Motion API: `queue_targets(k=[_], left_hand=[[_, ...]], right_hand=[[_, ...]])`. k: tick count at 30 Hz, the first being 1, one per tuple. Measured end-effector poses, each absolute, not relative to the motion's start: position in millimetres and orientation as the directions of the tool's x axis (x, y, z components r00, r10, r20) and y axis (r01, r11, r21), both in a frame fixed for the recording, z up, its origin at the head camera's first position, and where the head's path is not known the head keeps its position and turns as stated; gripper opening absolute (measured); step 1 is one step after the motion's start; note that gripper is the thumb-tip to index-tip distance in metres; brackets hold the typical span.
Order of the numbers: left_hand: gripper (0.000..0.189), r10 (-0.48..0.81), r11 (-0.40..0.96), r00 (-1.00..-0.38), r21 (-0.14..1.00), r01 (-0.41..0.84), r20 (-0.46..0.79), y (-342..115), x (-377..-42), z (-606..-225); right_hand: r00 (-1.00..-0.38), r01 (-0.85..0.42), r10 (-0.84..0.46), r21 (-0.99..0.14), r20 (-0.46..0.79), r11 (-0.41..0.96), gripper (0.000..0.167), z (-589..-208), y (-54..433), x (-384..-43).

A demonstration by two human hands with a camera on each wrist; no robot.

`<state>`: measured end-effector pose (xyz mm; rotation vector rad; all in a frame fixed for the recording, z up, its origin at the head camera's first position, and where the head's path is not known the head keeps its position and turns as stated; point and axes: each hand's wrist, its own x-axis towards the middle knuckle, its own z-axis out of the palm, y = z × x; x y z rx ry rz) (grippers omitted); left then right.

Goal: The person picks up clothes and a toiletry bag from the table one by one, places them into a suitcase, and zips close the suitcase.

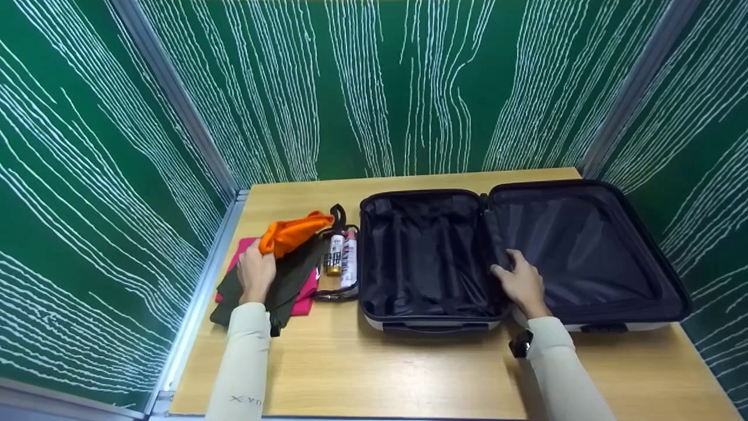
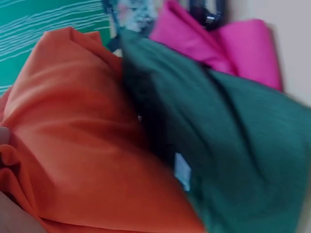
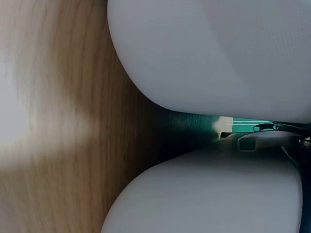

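On the left side of the table, my left hand (image 1: 257, 270) grips a bright orange cloth garment (image 1: 295, 233), which is lifted and bunched in the fingers. In the left wrist view the orange fabric (image 2: 92, 141) fills the left side. Beneath it lie a dark green folded garment (image 1: 292, 280) and a pink one (image 1: 304, 299). An open suitcase (image 1: 432, 323) with dark lining lies flat, its two halves side by side. My right hand (image 1: 525, 286) holds the suitcase's inner rim near the hinge, thumb on the left and fingers toward the right half.
Between clothes and suitcase sits a clear pouch with a dark edge (image 1: 336, 296), holding a gold-capped bottle (image 1: 334, 254) and a pink-and-white tube (image 1: 349, 260). Green panels with white wavy lines (image 1: 421, 88) enclose the wooden table (image 1: 397, 380) on three sides.
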<state>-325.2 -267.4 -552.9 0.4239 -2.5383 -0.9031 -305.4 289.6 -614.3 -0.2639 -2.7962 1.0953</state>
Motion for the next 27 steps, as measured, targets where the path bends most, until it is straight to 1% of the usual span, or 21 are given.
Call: queue_targets(k=[4, 7, 13, 19, 22, 27], left_hand=[[0.019, -0.431, 0.696, -0.874, 0.698, -0.165, 0.223, -266, -326, -539], [0.020, -0.419, 0.682, -0.887, 0.712, -0.166, 0.194, -266, -326, -529], [0.018, -0.375, 0.667, -0.910, 0.733, -0.133, 0.176, -266, -326, -510], [0.020, -0.388, 0.605, -0.911, 0.784, -0.141, 0.136, -267, -327, -501], [0.020, -0.400, 0.574, -0.906, 0.809, -0.129, 0.139, -267, -327, -497], [0.022, -0.403, 0.559, -0.901, 0.823, -0.106, 0.158, -265, -326, -491]], right_hand=[[-0.976, 0.121, 0.213, -0.685, 0.050, 0.718, 0.063, -614, 289, -306], [-0.976, 0.123, 0.213, -0.686, 0.047, 0.717, 0.063, -615, 289, -305], [-0.974, 0.121, 0.218, -0.676, 0.059, 0.726, 0.063, -614, 290, -305], [-0.975, 0.132, 0.220, -0.682, 0.043, 0.719, 0.064, -614, 290, -304], [-0.975, 0.128, 0.219, -0.683, 0.047, 0.719, 0.064, -615, 290, -304], [-0.976, 0.113, 0.209, -0.681, 0.060, 0.724, 0.063, -617, 291, -307]])
